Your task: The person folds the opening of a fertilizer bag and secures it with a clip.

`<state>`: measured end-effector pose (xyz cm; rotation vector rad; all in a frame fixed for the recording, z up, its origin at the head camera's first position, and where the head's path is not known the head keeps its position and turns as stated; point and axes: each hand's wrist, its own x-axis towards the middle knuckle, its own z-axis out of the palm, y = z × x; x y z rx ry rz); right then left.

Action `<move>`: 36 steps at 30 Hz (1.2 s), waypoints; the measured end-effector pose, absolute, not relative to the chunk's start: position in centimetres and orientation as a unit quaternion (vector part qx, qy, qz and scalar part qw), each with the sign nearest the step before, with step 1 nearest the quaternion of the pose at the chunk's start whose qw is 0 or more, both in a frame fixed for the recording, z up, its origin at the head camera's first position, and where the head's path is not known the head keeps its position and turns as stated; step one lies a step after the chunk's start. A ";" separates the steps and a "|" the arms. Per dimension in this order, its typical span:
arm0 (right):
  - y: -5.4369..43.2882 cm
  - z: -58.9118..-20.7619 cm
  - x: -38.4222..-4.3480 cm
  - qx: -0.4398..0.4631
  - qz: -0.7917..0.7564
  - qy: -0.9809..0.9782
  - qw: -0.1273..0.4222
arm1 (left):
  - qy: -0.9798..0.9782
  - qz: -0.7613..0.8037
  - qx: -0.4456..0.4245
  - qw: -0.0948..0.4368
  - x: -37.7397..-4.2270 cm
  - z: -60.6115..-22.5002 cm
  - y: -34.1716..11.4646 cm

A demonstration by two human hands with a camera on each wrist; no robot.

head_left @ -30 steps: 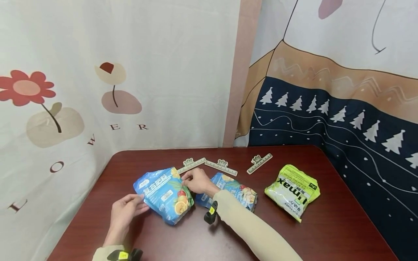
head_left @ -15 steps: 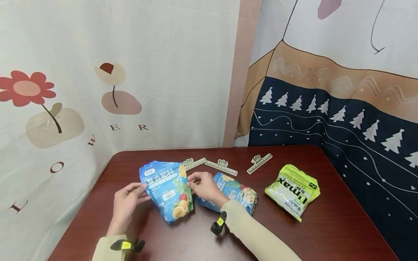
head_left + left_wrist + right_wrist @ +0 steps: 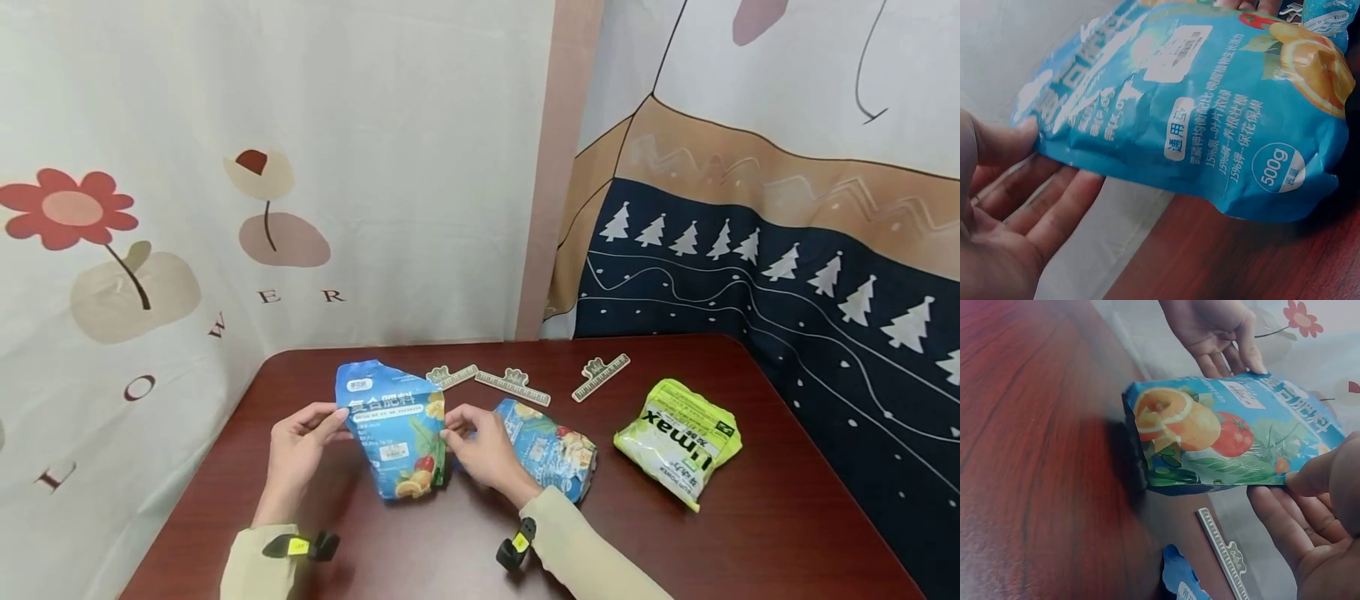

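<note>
A blue fertilizer bag (image 3: 393, 433) with fruit printed on its front stands nearly upright between both hands. My left hand (image 3: 303, 450) pinches its left edge, thumb on the front and fingers behind, as the left wrist view shows. At the opposite edge my right hand (image 3: 483, 446) pinches the bag the same way, seen in the right wrist view with the bag's printed oranges (image 3: 1175, 419) facing the camera. A second blue bag (image 3: 551, 450) lies on the table just behind my right hand, partly covered by it.
Several ruler-like clips lie along the back: one clip (image 3: 453, 377) partly behind the bag, a middle clip (image 3: 514, 385), a right clip (image 3: 600, 377). A green-yellow bag (image 3: 678, 442) lies on the right of the dark red table (image 3: 780, 533). Printed curtains (image 3: 420, 208) hang behind.
Both hands have turned the held blue bag more upright and shifted it slightly right. My right hand has come down along its right edge. The lying bags and clips have stayed put.
</note>
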<state>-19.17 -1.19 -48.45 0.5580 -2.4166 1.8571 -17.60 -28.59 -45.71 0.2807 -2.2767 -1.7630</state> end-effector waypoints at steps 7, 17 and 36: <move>-0.8 -49.0 -18.1 0.207 0.607 -0.765 0.065 | -0.767 -0.625 0.029 0.145 -17.6 -46.0 -29.0; 0.3 -50.3 -17.7 0.289 0.593 -0.742 0.121 | -0.741 -0.650 -0.071 0.150 -17.5 -46.4 -29.4; -0.1 -47.1 -18.7 0.277 0.609 -0.734 0.112 | -0.765 -0.614 -0.165 0.104 -18.7 -45.2 -31.0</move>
